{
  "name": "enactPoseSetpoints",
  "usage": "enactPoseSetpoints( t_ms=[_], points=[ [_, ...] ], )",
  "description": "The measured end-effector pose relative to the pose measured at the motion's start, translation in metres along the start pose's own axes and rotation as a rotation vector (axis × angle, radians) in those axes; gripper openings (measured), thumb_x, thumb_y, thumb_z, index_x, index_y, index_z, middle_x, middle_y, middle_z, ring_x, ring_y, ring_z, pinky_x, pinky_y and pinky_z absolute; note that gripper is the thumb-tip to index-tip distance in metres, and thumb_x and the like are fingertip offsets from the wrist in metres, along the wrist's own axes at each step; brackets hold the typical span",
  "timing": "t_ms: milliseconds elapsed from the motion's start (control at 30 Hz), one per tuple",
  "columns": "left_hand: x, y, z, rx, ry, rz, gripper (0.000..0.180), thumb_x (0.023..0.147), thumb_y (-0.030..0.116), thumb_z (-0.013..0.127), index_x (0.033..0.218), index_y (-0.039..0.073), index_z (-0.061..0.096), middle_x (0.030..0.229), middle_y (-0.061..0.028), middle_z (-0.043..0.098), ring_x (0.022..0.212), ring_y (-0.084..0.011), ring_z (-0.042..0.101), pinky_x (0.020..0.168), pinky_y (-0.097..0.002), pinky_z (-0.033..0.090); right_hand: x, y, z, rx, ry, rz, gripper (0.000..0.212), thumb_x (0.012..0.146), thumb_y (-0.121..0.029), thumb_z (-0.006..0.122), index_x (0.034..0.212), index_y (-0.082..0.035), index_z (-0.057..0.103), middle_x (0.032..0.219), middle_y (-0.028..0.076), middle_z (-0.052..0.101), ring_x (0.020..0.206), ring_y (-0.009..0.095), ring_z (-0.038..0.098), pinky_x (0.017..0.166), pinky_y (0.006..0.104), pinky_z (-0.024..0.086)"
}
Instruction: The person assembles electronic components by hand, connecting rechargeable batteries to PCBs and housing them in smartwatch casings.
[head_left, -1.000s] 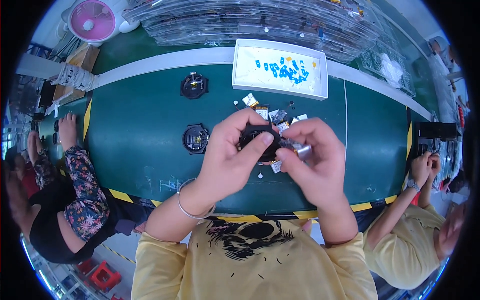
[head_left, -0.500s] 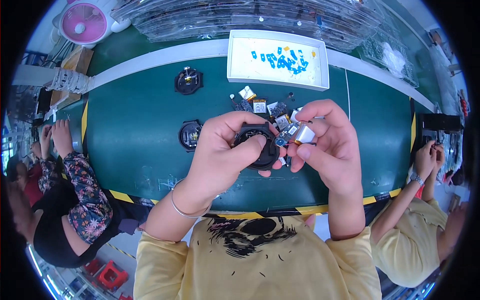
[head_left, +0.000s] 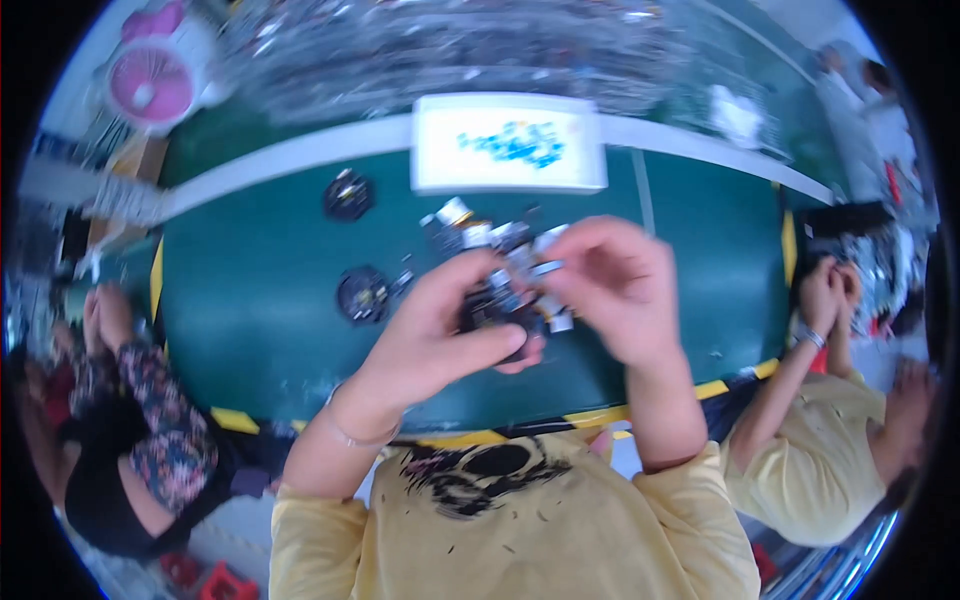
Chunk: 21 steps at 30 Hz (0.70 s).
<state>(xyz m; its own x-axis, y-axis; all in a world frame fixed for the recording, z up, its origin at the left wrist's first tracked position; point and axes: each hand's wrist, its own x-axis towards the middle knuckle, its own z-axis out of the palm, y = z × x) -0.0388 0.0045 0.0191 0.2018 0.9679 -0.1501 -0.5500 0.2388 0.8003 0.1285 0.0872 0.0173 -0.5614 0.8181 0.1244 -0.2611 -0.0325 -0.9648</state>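
My left hand (head_left: 425,325) is closed round a black round watch case (head_left: 478,312), its thumb lying across the lower part of the opening. My right hand (head_left: 620,290) is beside it, thumb and fingers pinched on a small silvery battery (head_left: 547,268) seen nearly edge-on. A small circuit board (head_left: 504,288) shows at the case's upper right, between the two hands; blur hides whether it sits in the case. Just beyond my hands lies a loose pile of silver batteries (head_left: 477,235) with boards.
Two more black round cases, one farther (head_left: 348,195) and one nearer (head_left: 363,294), lie left on the green table (head_left: 250,270). A white box (head_left: 425,180) of small blue pieces stands behind the pile. A pink-and-white fan (head_left: 150,88) is far left. Co-workers sit on both sides.
My right hand has brought the battery and board closer to the watch case. My left thumb has moved from inside the case toward its near edge. The whole view has shifted and blurred.
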Motion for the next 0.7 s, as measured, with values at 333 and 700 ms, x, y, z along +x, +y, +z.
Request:
enactPoseSetpoints(
  t_ms=[333, 700],
  points=[
    [-0.002, -0.023, -0.019, 0.224, 0.307, 0.009, 0.018, 0.094, 0.019, 0.050, 0.099, 0.003, 0.057, 0.076, -0.0061, 0.061, 0.055, -0.0109, 0.057, 0.047, -0.0212, 0.046, -0.005, 0.024, 0.016, -0.560, -0.041, -0.531, 0.007, 0.074, -0.003, 0.063, 0.079, -0.004, 0.058, 0.077, 0.009, 0.057, 0.076, 0.030, 0.057, 0.065, 0.0386, 0.047],
    [0.002, -0.032, -0.033, -0.143, 0.295, 0.084, 0.020, 0.094, 0.013, 0.050, 0.111, 0.004, 0.053, 0.110, -0.0088, 0.059, 0.102, -0.0169, 0.058, 0.084, -0.0304, 0.048, -0.007, 0.026, 0.012, -0.616, -0.056, -0.556, 0.006, 0.073, -0.003, 0.061, 0.078, -0.002, 0.058, 0.079, 0.011, 0.055, 0.078, 0.029, 0.056, 0.068, 0.0389, 0.046]
  ],
)
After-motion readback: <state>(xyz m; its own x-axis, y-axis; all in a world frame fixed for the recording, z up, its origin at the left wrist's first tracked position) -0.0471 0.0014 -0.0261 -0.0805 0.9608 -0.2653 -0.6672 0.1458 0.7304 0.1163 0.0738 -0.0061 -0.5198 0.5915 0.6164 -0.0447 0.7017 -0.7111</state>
